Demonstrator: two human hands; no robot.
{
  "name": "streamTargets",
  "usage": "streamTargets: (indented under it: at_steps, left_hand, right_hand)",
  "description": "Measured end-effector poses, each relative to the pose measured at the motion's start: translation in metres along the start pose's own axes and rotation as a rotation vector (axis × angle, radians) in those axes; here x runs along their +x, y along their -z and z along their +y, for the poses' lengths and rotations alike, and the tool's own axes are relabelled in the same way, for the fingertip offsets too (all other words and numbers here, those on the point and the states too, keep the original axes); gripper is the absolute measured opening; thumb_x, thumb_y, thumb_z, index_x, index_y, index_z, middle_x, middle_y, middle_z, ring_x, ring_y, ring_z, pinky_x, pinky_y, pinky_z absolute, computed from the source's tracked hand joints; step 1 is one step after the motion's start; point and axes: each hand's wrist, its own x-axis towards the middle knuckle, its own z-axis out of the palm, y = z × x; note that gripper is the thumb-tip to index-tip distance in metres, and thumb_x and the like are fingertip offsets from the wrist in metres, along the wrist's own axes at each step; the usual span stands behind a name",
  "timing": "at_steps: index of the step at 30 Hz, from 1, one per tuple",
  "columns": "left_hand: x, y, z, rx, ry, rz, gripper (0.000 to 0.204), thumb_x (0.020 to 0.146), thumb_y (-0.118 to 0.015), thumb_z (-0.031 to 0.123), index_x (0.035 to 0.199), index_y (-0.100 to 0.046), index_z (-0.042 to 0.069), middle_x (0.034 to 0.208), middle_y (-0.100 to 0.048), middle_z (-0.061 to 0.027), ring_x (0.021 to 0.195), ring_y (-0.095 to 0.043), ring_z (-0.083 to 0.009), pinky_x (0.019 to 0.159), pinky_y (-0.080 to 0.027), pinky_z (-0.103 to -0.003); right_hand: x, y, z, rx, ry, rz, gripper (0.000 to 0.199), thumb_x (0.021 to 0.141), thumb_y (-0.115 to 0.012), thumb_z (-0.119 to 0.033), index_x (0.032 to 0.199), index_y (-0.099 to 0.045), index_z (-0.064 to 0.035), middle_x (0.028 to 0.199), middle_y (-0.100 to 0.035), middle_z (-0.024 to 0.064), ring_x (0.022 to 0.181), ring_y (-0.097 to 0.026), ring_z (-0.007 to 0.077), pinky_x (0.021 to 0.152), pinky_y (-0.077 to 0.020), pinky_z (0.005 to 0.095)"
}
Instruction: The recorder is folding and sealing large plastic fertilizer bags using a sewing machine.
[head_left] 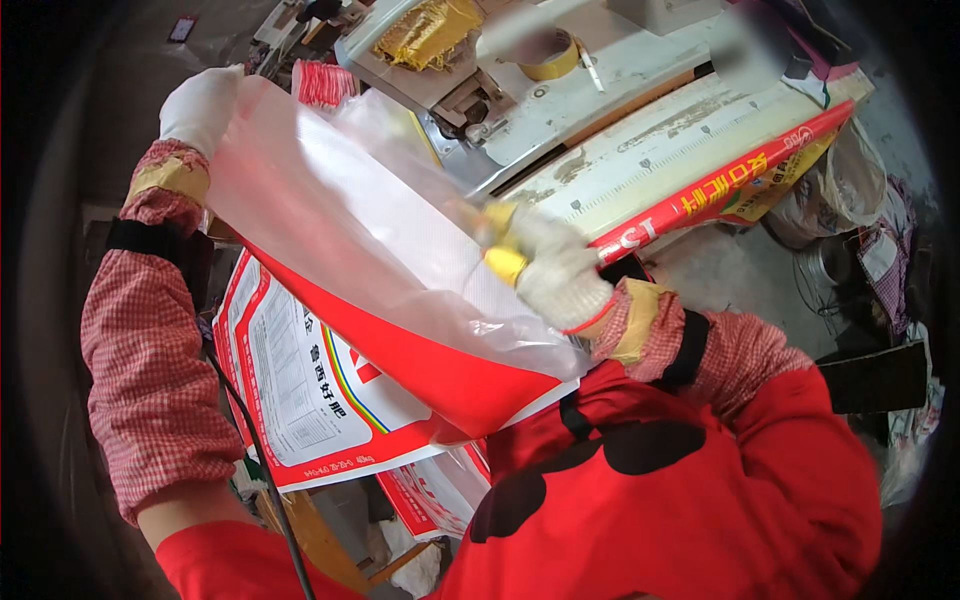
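A red and white printed woven sack [330,365] is held up in front of me, its mouth spread so that the white inside and a clear plastic liner [400,235] show. My left hand [200,108], in a white glove, is closed on the sack's upper left edge. My right hand [555,265] wears a knitted glove with yellow wrapping on the fingers. It is over the liner at the right side of the mouth. Its fingertips are smeared by motion, so whether they grip the liner cannot be told.
Beyond the sack stands a worn machine table [600,130] with a sewing machine part [470,105], a tape roll [552,58] and a yellow cloth [430,32]. A red-and-white thread spool [322,83] is near my left hand. Another printed sack [720,190] hangs over the table's front edge.
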Motion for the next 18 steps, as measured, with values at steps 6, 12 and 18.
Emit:
streamTargets:
  at_steps: [6,12,18]
  left_hand:
    - [-0.012,-0.003,0.030,0.140,-0.073,-0.054,0.035,0.087,-0.033,0.030,0.095,-0.059,0.008,0.094,-0.062,-0.0130,0.095,-0.056,-0.0296,0.080,-0.042,-0.038]
    - [-0.011,-0.009,0.038,0.111,-0.142,-0.104,0.032,0.088,-0.033,0.027,0.091,-0.058,0.008,0.091,-0.062,-0.0123,0.087,-0.058,-0.0280,0.077,-0.042,-0.038]
    - [0.056,-0.065,-0.099,-0.565,-0.086,-0.035,0.038,0.089,-0.040,0.038,0.085,-0.061,0.008,0.075,-0.058,-0.0064,0.072,-0.054,-0.0162,0.066,-0.041,-0.029]
  right_hand:
    - [0.011,0.016,-0.053,-0.365,-0.209,-0.131,0.046,0.075,-0.060,-0.013,0.117,-0.045,-0.0002,0.080,-0.061,0.0110,0.077,-0.059,0.0217,0.070,-0.0469,0.0280]
    - [0.022,0.000,-0.058,0.433,-1.211,-0.118,0.032,0.079,-0.056,-0.017,0.107,-0.052,-0.0003,0.077,-0.062,0.0104,0.052,-0.057,0.0177,0.044,-0.0441,0.0287]
    - [0.022,-0.021,-0.074,-0.538,-0.214,-0.648,0.032,0.077,-0.058,-0.028,0.086,-0.057,0.0019,0.076,-0.061,0.0166,0.072,-0.060,0.0301,0.063,-0.0473,0.0351]
